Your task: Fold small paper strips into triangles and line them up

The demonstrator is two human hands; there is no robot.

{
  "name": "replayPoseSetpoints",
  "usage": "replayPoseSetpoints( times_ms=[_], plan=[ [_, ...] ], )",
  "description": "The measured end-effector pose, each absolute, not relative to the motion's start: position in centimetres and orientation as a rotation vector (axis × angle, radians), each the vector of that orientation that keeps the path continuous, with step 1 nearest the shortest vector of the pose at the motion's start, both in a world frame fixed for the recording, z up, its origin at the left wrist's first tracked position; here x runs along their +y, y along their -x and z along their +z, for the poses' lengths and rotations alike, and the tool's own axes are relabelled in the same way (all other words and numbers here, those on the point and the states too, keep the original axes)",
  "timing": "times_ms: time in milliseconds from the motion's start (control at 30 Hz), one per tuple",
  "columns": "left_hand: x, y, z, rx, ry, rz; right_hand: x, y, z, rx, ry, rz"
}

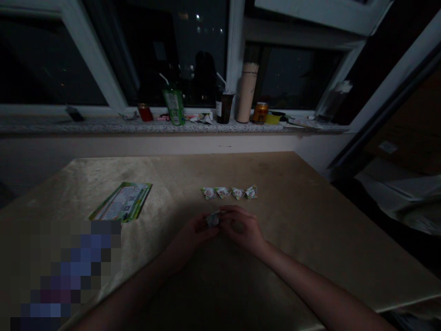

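In the head view, a small whitish folded piece (212, 220) with a faint print is held over the table between my hands. It looks like folded paper or wrapper; which one I cannot tell. My left hand (193, 233) pinches its left side between thumb and fingers. Closed against its right edge are the fingertips of my right hand (243, 226), which cover part of it. Just beyond, several small triangular folded pieces (223, 192) with green, white and reddish print lie in a row. Farther left lies a flat green-and-white printed packet (124, 202).
The table (292, 197) has a shiny beige cover. On the windowsill (203, 128) stand a green cup (174, 106), a dark drink cup (224, 108), a pale tall flask (247, 92), a red jar (145, 112) and an orange can (260, 113). The lower left is pixelated.
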State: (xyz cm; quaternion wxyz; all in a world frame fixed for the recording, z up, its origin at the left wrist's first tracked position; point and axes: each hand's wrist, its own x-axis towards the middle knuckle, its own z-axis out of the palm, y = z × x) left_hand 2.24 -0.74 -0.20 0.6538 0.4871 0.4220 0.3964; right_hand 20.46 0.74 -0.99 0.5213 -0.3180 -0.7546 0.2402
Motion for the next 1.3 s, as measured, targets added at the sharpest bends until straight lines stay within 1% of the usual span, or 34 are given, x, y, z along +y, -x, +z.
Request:
replayPoseSetpoints(
  times_ms=[133,267,467,567,700,867,1100,1300],
  plan=[
    [-0.6,-1.6,0.4,1.046,-1.159,0.784,0.7,-20.7,-0.6,-1.754,0.875,0.646],
    [-0.6,-1.6,0.9,1.109,-1.268,0.68,1.0,-20.8,-0.5,-1.904,0.831,0.787],
    [-0.5,-1.8,0.2,1.023,-1.406,0.696,1.1,-20.7,-0.1,-2.056,0.789,0.813],
    [-0.3,-1.6,-0.1,1.004,-1.318,0.718,1.4,-20.7,-0.3,-1.905,0.95,0.836],
    [0.0,-1.3,0.2,1.017,-1.258,0.759,1.8,-20.6,-0.8,-1.642,1.059,1.061],
    [0.0,-0.9,0.5,0.976,-1.226,0.724,2.3,-20.5,-1.1,-1.47,1.037,1.233],
    [0.4,-0.1,0.9,0.906,-1.109,0.711,2.5,-20.9,-0.9,-1.245,0.913,1.6],
    [0.9,0.2,0.5,0.901,-0.955,0.75,2.3,-20.6,-1.1,-1.153,0.911,1.682]
  ],
)
